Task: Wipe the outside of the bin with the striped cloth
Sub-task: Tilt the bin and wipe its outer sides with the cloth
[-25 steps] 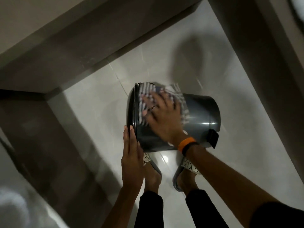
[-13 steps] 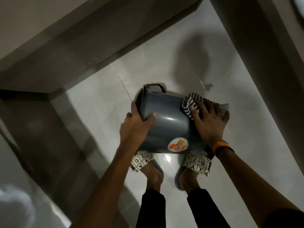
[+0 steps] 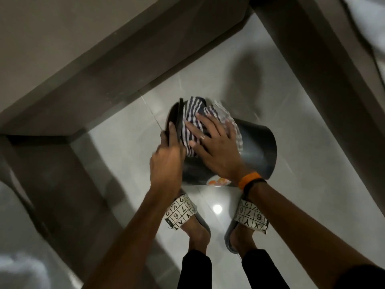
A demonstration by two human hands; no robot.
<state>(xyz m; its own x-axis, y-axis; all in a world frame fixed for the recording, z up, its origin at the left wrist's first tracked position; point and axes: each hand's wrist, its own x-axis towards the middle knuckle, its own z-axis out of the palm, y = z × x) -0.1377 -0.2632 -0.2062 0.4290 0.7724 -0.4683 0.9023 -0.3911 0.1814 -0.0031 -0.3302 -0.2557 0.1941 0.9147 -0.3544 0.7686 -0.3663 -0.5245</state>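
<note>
A dark grey plastic bin [image 3: 258, 151] is held on its side above the floor, its rim to the left and its base to the right. A round sticker [image 3: 217, 182] shows on its lower side. My left hand [image 3: 166, 159] grips the rim end, fingers over the edge. The striped cloth [image 3: 195, 119], dark and white, lies bunched on the bin's upper wall near the rim. My right hand [image 3: 216, 151] presses flat on the cloth with fingers spread, an orange band at its wrist.
Pale glossy floor tiles [image 3: 302, 205] lie below, with my two feet in patterned slides [image 3: 181, 213] directly under the bin. A dark low wall [image 3: 93, 90] runs along the left and back, another dark edge [image 3: 325, 69] on the right.
My right hand slid the cloth from the base end of the bin to the rim end. My left hand shifted on the rim, and the bin turned slightly.
</note>
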